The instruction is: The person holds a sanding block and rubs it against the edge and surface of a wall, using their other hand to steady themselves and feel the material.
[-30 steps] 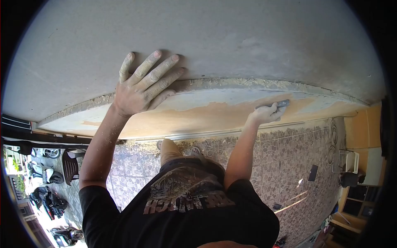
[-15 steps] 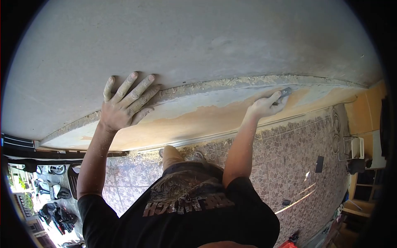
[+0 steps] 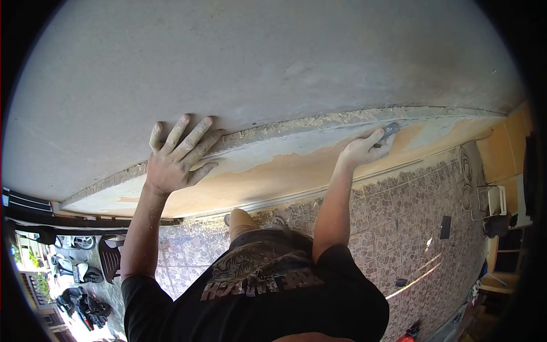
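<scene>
My left hand (image 3: 176, 162) lies against the edge of a grey panel (image 3: 273, 57), fingers spread and coated with pale dust. It holds nothing. My right hand (image 3: 363, 150) is closed around a small grey block-like tool (image 3: 391, 130), whose exact kind I cannot make out. The tool is at the face below the rough, crumbly ledge (image 3: 307, 122). That face has whitish patches (image 3: 250, 159) over orange-tan paint (image 3: 296, 171). My fingers hide part of the tool.
Below is a patterned tile floor (image 3: 393, 222) with pale debris along the wall base. A dark flat piece (image 3: 445, 227) lies there. A white chair (image 3: 494, 200) stands at the right. At the left are a brown chair (image 3: 110, 257) and parked motorcycles (image 3: 85, 308).
The view has shifted slightly, so the ledge and my left hand sit lower in the picture. My left hand stays spread on the edge, and my right hand still grips the tool.
</scene>
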The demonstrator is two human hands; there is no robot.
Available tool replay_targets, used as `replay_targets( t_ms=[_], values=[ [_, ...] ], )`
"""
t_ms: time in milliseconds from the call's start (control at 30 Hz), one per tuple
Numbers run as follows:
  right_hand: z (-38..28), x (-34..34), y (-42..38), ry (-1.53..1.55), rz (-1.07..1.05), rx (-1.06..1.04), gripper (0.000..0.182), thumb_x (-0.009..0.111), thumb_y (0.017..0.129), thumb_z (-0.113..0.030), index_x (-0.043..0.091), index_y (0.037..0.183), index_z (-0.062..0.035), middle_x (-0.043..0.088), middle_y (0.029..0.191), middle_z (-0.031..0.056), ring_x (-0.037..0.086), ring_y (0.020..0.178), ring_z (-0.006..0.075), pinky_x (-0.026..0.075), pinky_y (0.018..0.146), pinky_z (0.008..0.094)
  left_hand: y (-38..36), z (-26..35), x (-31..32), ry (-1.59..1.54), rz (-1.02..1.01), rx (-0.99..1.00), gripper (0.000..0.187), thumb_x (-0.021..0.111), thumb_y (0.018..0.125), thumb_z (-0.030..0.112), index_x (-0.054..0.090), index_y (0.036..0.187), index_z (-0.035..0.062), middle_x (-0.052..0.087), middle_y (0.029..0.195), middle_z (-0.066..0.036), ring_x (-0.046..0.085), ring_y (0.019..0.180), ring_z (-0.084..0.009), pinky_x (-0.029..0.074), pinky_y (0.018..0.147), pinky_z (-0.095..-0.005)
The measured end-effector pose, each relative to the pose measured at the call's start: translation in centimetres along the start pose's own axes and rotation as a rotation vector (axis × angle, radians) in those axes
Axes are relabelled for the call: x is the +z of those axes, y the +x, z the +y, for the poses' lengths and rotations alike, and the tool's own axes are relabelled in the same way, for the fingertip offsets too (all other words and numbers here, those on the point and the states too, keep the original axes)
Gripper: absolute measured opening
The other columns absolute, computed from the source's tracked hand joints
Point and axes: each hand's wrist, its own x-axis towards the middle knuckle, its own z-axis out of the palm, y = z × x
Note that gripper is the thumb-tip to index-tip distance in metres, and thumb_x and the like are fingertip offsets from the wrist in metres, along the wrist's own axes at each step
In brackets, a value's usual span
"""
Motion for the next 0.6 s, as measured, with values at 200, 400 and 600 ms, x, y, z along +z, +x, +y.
replay_targets(
  t_ms=[200,400,600],
  values=[
    [-1.6,-2.0,-17.0,-0.084,-0.472,-0.576,0.058,0.064,0.095,-0.014,0.039,0.144,0.0032,0.043,0.123,0.0179,0.047,0.101,0.0254,0.044,0.082,0.0356,0.1,0.1,0.1,-0.009,0.027,-0.005,0.053,0.060,0.090,0.063,0.061,0.136,0.0382,0.040,0.158,0.011,0.025,0.152,-0.0175,-0.001,0.126,-0.0494],
    [0.8,-1.2,-7.0,-0.149,-0.228,-0.244,0.048,0.053,0.102,-0.012,0.036,0.142,0.0095,0.046,0.121,0.0182,0.053,0.094,0.0187,0.050,0.071,0.0289,-0.6,0.0,0.1,-0.050,0.017,-0.032,0.047,0.064,0.090,0.056,0.065,0.132,0.0357,0.044,0.156,0.010,0.028,0.150,-0.0172,0.001,0.127,-0.0477],
    [1.1,-0.4,-7.7,-0.114,-0.155,-0.137,0.046,0.049,0.103,-0.013,0.033,0.139,0.0100,0.053,0.105,0.0140,0.055,0.083,0.0171,0.048,0.067,0.0282,0.2,0.4,-0.1,-0.034,0.074,-0.030,0.045,0.068,0.089,0.052,0.067,0.130,0.0356,0.047,0.154,0.010,0.031,0.149,-0.0161,0.005,0.126,-0.0470]
  ],
)
